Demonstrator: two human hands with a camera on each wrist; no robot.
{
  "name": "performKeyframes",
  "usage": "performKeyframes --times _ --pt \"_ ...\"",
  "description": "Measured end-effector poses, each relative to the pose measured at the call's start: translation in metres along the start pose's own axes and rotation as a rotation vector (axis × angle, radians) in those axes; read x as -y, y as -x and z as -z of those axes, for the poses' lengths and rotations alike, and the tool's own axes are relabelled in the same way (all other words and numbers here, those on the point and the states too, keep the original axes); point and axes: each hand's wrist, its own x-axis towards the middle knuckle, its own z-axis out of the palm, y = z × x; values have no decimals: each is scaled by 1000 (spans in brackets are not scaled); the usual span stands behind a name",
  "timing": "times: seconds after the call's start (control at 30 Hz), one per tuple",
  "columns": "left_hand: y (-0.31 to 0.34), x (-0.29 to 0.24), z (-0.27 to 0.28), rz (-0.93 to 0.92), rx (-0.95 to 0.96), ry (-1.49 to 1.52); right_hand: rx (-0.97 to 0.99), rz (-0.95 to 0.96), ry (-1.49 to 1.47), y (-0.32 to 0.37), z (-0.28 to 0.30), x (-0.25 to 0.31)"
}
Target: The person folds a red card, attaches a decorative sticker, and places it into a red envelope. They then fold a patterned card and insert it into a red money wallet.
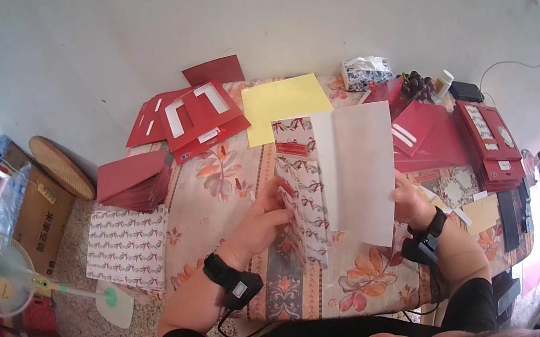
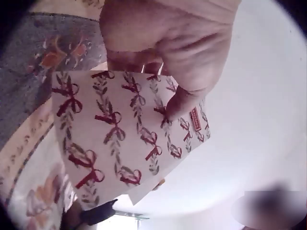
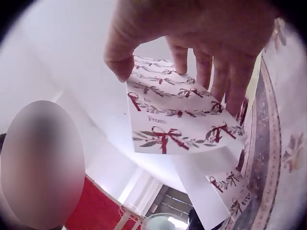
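Observation:
Between both hands, above the table, stands a folded printed paper sheet [image 1: 365,173], its plain white side facing me on the right. Its left panel [image 1: 306,191] carries rows of leaf garlands with red bows and a small red label. My left hand [image 1: 262,224] pinches that panel; in the left wrist view its thumb [image 2: 183,103] lies on the print with fingers behind. My right hand [image 1: 409,201] holds the right edge. In the right wrist view the thumb [image 3: 120,67] and fingers grip opposite faces of the sheet [image 3: 168,103], and "From:" is printed there.
At left lie matching printed sheets [image 1: 126,244] and a dark red stack [image 1: 131,182]. Red folders with white cut-outs [image 1: 203,115] and a yellow sheet [image 1: 284,104] lie at the back. Tissues [image 1: 365,72], grapes [image 1: 417,86] and stacked red folders [image 1: 490,144] stand right. A fan [image 1: 0,274] stands left.

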Motion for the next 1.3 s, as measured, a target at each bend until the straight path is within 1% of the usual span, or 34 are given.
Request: performKeyframes --times 0.07,0.1,0.17,0.2,0.23,0.3,0.33,0.4,0.43,0.5,0.53,0.6,0.63,0.7,0.73,0.77,0.83,0.87,0.9,0.93,1.0,1.03,1.1,1.23,1.3 --pt "3 -7 -11 112 -27 229 12 2 10 -2 5 -6" --pt "4 -7 -10 115 -28 227 25 6 23 -4 6 -8" --pt "6 -7 -8 184 -48 319 33 40 72 -4 -6 -3" --pt "6 -6 -8 185 -98 300 41 73 124 -6 -12 0" --pt "7 -6 -8 187 -100 300 41 72 122 -8 -16 0" --pt "9 -7 -8 201 -73 319 90 187 214 -12 -23 0" --pt "9 -5 -7 202 -75 319 91 186 212 -13 -28 0" --pt "9 0 -8 199 -94 265 69 196 303 -15 -34 0" --pt "9 -1 -10 200 -94 264 68 196 302 -16 -33 -3" --pt "10 -4 -19 171 -6 236 82 235 365 -16 -28 -13" --pt "12 -7 -25 172 -5 236 81 235 364 -15 -30 -14" --pt "15 -12 -35 178 -8 97 -25 252 459 -15 -37 -16" --pt "16 -8 -33 180 -5 96 -27 253 458 -16 -38 -18" --pt "17 3 -27 150 98 -92 -33 308 440 -18 -38 -24" --pt "18 5 -25 150 159 -140 -36 310 440 -19 -39 -25" --pt "19 7 -26 152 161 -141 -33 336 476 -19 -40 -25" --pt "20 13 -31 35 204 -252 -31 365 510 -22 -42 -27" --pt "23 14 -36 15 163 -284 -92 420 528 -24 -44 -30" --pt "23 13 -39 18 164 -285 -154 475 546 -26 -45 -31" --pt "23 13 -42 9 149 -264 -157 474 546 -26 -45 -32" --pt "21 13 -44 -7 136 -243 -204 484 645 -25 -46 -30" --pt "19 13 -42 -16 140 -267 -203 496 651 -26 -45 -27" --pt "19 13 -41 -23 145 -294 -217 418 535 -25 -46 -25" --pt "18 14 -42 -37 126 -298 -205 423 534 -24 -44 -25" --pt "18 16 -41 -52 123 -288 -168 445 583 -23 -44 -23"
